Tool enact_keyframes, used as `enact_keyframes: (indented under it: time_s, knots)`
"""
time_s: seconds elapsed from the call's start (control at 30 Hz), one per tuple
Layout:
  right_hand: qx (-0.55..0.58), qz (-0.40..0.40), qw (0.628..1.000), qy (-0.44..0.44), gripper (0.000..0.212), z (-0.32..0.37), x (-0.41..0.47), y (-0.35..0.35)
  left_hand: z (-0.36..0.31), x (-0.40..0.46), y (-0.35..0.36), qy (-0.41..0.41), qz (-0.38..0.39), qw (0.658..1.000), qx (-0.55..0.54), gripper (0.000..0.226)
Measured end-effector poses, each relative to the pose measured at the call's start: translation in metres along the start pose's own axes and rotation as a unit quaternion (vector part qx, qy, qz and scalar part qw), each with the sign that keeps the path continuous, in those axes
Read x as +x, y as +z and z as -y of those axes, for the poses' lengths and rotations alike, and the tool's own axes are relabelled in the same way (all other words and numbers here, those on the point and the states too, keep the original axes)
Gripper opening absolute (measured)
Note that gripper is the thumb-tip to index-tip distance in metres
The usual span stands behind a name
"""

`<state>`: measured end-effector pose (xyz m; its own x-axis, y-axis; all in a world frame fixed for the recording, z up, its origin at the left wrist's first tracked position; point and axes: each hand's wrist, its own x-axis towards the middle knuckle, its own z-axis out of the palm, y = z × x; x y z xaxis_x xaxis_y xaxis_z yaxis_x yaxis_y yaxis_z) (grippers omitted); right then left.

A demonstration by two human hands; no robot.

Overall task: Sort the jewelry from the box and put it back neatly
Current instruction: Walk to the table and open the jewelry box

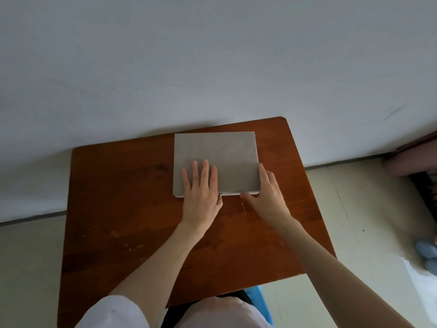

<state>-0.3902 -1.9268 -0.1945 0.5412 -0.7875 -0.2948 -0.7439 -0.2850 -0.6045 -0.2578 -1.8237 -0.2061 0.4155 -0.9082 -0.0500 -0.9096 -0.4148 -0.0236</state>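
setting: pale grey-white wall behind, cream floor to either side, dark skirting strip along the join. item one: reddish-brown wooden worktop, scuffed and scratched in places, its far edge against the wall. item two: flat grey jewelry box, lid closed, lying on the far middle of the worktop, slightly right of centre, with a lighter edge showing along its near side and a small metal clasp at the middle of that edge. item three: left hand, fingers straight and close together, laid flat on the near left part of the lid, palm reaching over the near edge by the clasp. item four: right hand, at the near right corner of the box, fingers lying along the right side and thumb stretched along the near edge, touching it; fingers relaxed rather than curled tight. item five: both forearms bare, short white sleeves at the bottom of the view. item six: blue seat partly visible beneath the near edge of the worktop. item seven: pale blue slippers on the floor at far right, and a dark pinkish object, too cut off to identify, by the wall.
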Motion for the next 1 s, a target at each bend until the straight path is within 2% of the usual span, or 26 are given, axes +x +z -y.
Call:
enact_keyframes:
  time_s: [0.23,0.47,0.53,0.63,0.73,0.8,0.83,0.9,1.0]
  knots:
    - [0.031,-0.024,0.999,0.0,0.083,-0.001,0.002,0.001,-0.002,-0.001,-0.002,0.008,0.003,1.0,0.027,0.08]
    - [0.052,-0.019,0.998,0.014,0.075,-0.001,0.0,-0.002,0.004,-0.001,-0.005,0.035,0.028,0.999,0.001,0.082]
    - [0.055,-0.019,0.998,0.016,0.075,0.0,0.0,-0.003,0.009,-0.001,-0.008,0.046,0.017,0.998,-0.038,0.071]
    - [0.052,-0.021,0.998,0.028,0.074,-0.001,-0.001,-0.004,0.022,-0.004,-0.009,0.039,-0.001,0.985,-0.167,0.059]
    - [0.06,-0.019,0.997,0.047,0.07,-0.005,-0.001,-0.003,0.034,-0.014,-0.004,-0.016,-0.013,0.975,-0.222,0.078]
    - [0.058,-0.016,0.997,0.055,0.068,-0.007,-0.001,-0.003,0.038,-0.021,0.0,-0.106,-0.004,0.959,-0.264,0.095]
    - [0.056,-0.016,0.997,0.058,0.067,-0.008,-0.001,-0.003,0.039,-0.022,0.001,-0.164,0.004,0.937,-0.307,0.101]
    - [0.051,-0.017,0.997,0.056,0.066,-0.008,-0.001,-0.003,0.042,-0.02,0.002,-0.242,0.019,0.885,-0.397,0.103]
    - [0.052,-0.032,0.997,0.046,0.064,-0.005,-0.003,-0.005,0.044,-0.018,-0.001,-0.249,0.004,0.862,-0.442,0.09]
